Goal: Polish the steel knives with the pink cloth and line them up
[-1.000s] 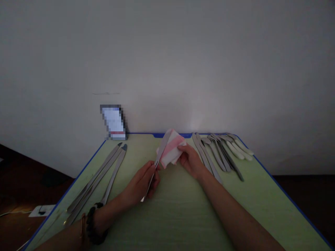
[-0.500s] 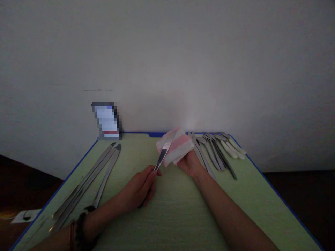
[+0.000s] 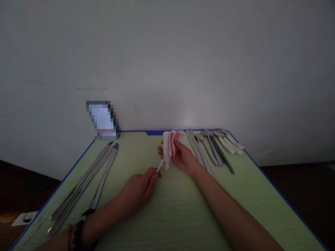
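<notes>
My left hand (image 3: 142, 186) is closed around the handle of a metal table knife (image 3: 158, 169), which points up and to the right. Only a short stretch of the knife shows; its blade is hidden in a pink and white striped cloth (image 3: 170, 146). The cloth is folded over the blade, and my right hand (image 3: 183, 157) grips it from the right, fingertips showing on its far side. Both hands are above the middle of the green table (image 3: 167, 216).
Several table knives (image 3: 86, 177) lie on the left. At the back right lie more knives (image 3: 200, 153), forks and spoons (image 3: 213, 150), and white-handled cutlery (image 3: 230, 143). A blurred-out phone-like screen (image 3: 102, 118) leans on the wall (image 3: 167, 62).
The cloth, spread flat behind the bare blade before, is now folded around it. My right hand's fingers have closed over the cloth. The view has shifted slightly.
</notes>
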